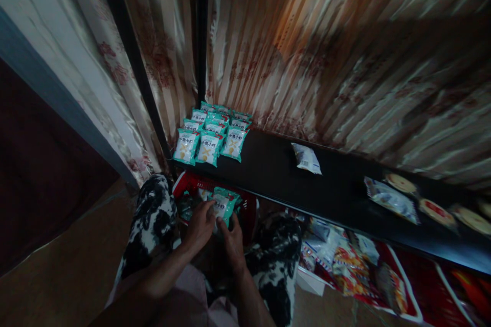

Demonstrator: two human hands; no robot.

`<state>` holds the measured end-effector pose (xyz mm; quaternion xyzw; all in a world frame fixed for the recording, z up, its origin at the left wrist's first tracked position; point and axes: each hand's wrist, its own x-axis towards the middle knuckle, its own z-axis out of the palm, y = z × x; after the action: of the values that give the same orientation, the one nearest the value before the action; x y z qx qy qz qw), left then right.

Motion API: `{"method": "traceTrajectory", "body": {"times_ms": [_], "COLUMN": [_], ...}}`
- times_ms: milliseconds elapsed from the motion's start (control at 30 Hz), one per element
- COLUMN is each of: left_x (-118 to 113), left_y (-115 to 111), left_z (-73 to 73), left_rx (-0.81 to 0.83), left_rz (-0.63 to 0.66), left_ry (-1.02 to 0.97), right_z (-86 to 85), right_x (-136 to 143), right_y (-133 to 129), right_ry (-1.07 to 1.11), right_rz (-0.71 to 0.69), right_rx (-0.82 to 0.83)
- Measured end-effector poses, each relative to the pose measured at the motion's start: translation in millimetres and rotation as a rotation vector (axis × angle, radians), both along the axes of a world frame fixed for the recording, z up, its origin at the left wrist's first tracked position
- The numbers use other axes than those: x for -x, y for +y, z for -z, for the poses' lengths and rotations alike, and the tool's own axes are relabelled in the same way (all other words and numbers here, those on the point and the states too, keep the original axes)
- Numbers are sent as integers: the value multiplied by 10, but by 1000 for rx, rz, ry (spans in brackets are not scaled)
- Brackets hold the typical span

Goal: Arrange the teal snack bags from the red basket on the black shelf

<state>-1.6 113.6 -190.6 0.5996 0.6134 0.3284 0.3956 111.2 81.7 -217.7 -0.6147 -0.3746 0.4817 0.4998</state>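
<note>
Pinch the green bag point(229, 203) lightly between left grip point(200, 226) and right grip point(232, 241) at seven o'clock, crushing nothing.

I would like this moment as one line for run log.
left hand: holds green packet | right hand: holds same packet | red basket: under held packet | black shelf: more green packets, grouped at left end

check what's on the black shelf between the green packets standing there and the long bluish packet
In the head view, one smaller, mostly white packet lies between the green packets and the long bluish packet.
</note>
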Motion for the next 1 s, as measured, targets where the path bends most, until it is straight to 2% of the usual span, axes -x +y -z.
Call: {"method": "traceTrajectory", "body": {"times_ms": [200, 433, 567, 800, 1000], "left_x": [44, 97, 109, 73, 61], "left_y": [8, 14, 36, 79, 99], "left_z": [79, 10, 10, 138, 141], "left_rx": [56, 329, 296, 191, 152], "left_rz": [-41, 39, 55, -69, -78], "left_ry": [16, -109, -171, -138, -151], "right_z": [76, 92, 53, -24, -60], "right_x": [-6, -23, -18, -21, -57], "right_y": [-21, -25, -21, 6, 46], "right_ry": [18, 70, 81, -7, 3], "right_rz": [72, 43, 20, 8, -57], "right_rx": [34, -1, -21, -41, -63]}}
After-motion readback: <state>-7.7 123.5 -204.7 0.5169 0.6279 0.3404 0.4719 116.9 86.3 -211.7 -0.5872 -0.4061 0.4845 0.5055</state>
